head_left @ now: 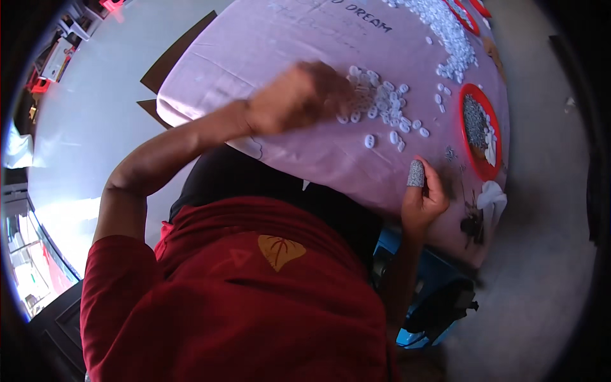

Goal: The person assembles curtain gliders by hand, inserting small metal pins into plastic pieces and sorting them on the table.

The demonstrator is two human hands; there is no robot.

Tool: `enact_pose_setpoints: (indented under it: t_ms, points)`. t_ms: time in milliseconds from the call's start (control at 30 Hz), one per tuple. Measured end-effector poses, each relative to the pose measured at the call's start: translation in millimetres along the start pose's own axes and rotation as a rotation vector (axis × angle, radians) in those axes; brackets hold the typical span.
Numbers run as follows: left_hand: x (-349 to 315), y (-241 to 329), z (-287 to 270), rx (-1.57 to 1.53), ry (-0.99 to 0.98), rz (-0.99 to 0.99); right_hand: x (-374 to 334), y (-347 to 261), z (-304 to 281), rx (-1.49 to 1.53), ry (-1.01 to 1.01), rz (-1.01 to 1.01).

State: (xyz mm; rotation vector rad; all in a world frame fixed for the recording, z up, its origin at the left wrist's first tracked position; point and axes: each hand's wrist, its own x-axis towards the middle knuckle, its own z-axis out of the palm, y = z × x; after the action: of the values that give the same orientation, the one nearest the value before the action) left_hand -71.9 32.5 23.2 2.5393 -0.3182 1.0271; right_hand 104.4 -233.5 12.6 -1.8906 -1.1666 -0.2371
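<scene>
My left hand (pixel 299 97) is over the pink-covered table, at the left edge of a loose pile of small white oval plastic pieces (pixel 386 102). Motion smears its fingers, so their grip is hidden. Closer to the table's near right side, my right hand (pixel 425 196) is closed, fingertips together, with a grey speckled wrap around one digit. Whatever is between those fingertips, if anything, is too small to make out. A few small grey metal bits (pixel 450 153) lie just beyond this hand. Single white pieces are scattered between the pile and my right hand.
A red bowl (pixel 464 137) of grey bits and white pieces stands at the table's right edge. Beside it lie a white cloth (pixel 493 196) and a dark bunch of objects (pixel 471 223). A larger white heap (pixel 445 38) spreads far right. Something blue and black (pixel 433 299) is below the table.
</scene>
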Motion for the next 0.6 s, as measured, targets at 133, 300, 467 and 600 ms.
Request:
enact_pose_setpoints:
  t_ms: [133, 300, 467, 600]
  points:
    - [17, 41, 62, 0.215, -0.326, 0.024, -3, 15, -24, -0.094, -0.069, 0.048]
    - [29, 30, 74, 0.264, -0.237, -0.044, -3, 17, -44, -0.253, -0.123, 0.087]
    - [50, 35, 82, 0.157, -0.269, -0.199, 7, 21, -45, -0.377, -0.093, 0.084]
    - [37, 27, 94, 0.297, -0.171, -0.021, 10, 23, -52, -0.453, -0.264, 0.026]
